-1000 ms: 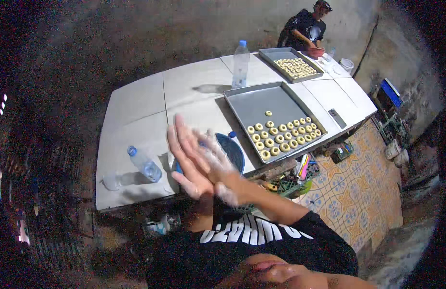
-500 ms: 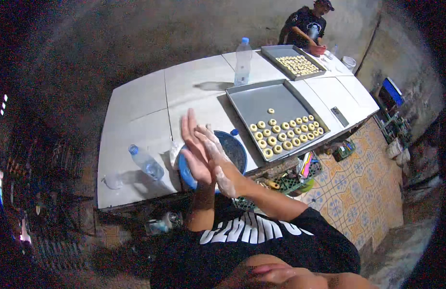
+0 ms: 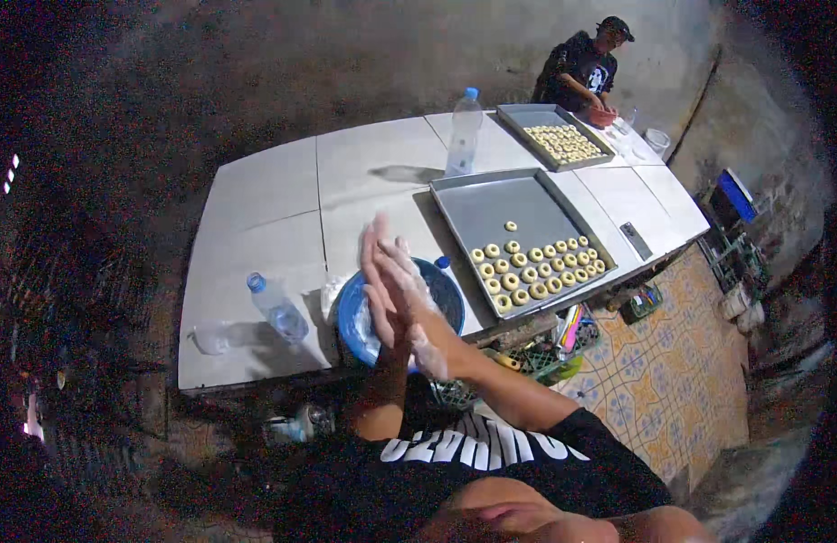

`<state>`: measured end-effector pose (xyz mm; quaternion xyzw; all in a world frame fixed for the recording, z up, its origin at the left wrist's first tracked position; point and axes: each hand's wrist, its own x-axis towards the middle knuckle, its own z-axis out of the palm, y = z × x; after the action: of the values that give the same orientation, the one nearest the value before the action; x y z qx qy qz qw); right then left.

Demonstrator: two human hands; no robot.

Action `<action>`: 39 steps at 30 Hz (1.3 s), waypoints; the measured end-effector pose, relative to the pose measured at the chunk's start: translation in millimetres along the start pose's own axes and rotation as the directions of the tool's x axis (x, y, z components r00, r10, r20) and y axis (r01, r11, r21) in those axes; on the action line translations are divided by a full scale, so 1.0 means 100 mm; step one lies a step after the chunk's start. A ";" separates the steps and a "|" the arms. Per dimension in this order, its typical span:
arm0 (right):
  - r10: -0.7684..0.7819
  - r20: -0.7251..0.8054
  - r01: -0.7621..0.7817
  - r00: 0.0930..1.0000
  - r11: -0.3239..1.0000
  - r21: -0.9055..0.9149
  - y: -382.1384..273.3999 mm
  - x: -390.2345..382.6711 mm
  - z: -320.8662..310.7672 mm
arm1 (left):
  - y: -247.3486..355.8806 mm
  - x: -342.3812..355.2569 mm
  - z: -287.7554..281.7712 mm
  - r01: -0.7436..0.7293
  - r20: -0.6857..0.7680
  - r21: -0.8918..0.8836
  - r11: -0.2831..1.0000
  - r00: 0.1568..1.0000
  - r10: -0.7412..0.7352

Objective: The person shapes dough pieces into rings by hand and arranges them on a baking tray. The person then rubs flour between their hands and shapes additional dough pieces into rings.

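Above a blue basin [image 3: 453, 288] my two hands are pressed palm to palm with their fingers stretched out. My left hand [image 3: 379, 288] lies on the left side, thumb apart, fingertips pointing away from me. White flour or dough coats the back and wrist of my right hand [image 3: 408, 288], which lies against the left palm. Whatever may be between the palms is hidden. White powder shows inside the basin. Right of it, a large grey metal tray [image 3: 495, 201] holds small ring-shaped dough pieces [image 3: 538, 290] in rows along its near side.
A bottle [image 3: 281, 308] stands left of the basin, a taller bottle [image 3: 465, 131] behind the tray. A blue cap [image 3: 443, 262] lies beside the basin. Another filled tray [image 3: 563, 140] sits farther back, near a person [image 3: 581, 77] handling a red bowl [image 3: 602, 116]. Crates [image 3: 541, 357] sit under the tiled table.
My palms remain together, but the left fingers have shifted against the right hand and sit closer to it. The whole view has moved slightly. The person at the back still handles the red bowl.
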<state>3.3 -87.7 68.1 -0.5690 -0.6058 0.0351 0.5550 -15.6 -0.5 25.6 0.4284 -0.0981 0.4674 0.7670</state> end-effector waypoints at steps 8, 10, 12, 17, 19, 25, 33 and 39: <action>0.137 -0.251 -0.137 0.958 0.990 0.020 0.40 0.01 -0.28 | 0.25 -0.06 0.47 -0.053 0.200 -0.041 0.998 0.978 0.060; 0.215 -0.145 -0.231 0.966 0.968 -0.103 0.42 -0.15 -0.08 | 0.26 0.05 0.40 -0.129 0.139 0.078 0.989 0.983 0.117; 0.271 -0.055 -0.266 0.961 0.960 0.089 0.32 -0.28 0.05 | 0.26 0.09 0.36 -0.076 0.065 0.155 0.985 0.996 0.067; 0.267 -0.143 -0.210 0.953 0.924 0.320 0.12 0.00 -0.12 | -0.71 -0.58 -0.75 0.121 0.026 0.246 0.962 0.991 -0.131; 0.176 -0.230 -0.136 0.957 0.975 0.178 0.26 0.12 -0.26 | -0.81 -0.68 -0.82 0.243 -0.015 0.184 0.952 0.970 -0.244; 0.198 -0.222 -0.171 0.955 0.976 0.136 0.47 -0.12 -0.01 | 0.08 -0.10 0.35 0.032 0.078 0.269 0.963 0.995 -0.055; 0.347 -0.208 -0.222 0.914 0.860 0.459 0.84 -0.56 -0.25 | -0.16 -0.34 0.32 0.317 0.271 0.277 0.907 0.880 -0.390; 0.187 -0.245 -0.214 0.951 0.973 -0.085 0.82 -0.39 -0.46 | -0.35 -0.35 0.28 0.288 0.113 -0.109 0.951 0.955 -0.276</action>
<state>79.0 -114.9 5.8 -0.6575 -0.4758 -0.0099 0.5841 0.8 -50.4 3.8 0.4112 -0.1015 0.3248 0.8456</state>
